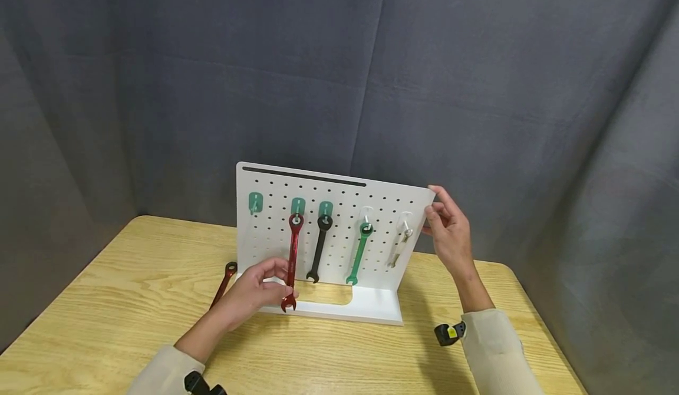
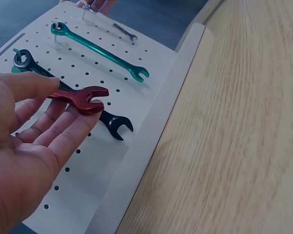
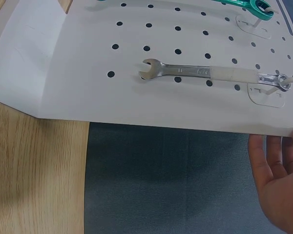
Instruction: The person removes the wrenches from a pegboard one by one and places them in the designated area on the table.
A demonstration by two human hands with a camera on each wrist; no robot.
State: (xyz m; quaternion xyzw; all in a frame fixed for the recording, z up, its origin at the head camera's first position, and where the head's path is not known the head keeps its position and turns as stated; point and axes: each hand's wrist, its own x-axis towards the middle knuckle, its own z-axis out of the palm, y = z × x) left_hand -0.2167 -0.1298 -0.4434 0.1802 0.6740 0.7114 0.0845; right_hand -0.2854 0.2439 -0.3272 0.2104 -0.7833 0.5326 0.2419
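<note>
My left hand (image 1: 257,292) pinches a red wrench (image 1: 293,253) near its open-jaw lower end, thumb in front and fingers behind. The ring end of that wrench is at a green hook (image 1: 298,206) on the white pegboard (image 1: 339,191). With thumb and fingers, my right hand (image 1: 451,233) grips the board's upper right edge. A black wrench (image 1: 319,250), a green wrench (image 1: 360,253) and a small silver wrench (image 3: 185,70) hang from hooks on the board. The silver one, wrapped in a whitish band, is closest to my right hand.
At the board's upper left is a green hook (image 1: 256,203) with nothing on it. Another red wrench (image 1: 225,283) lies on the wooden table (image 1: 106,300) left of the board, partly hidden by my left forearm. Behind the table hangs a grey curtain (image 1: 318,65).
</note>
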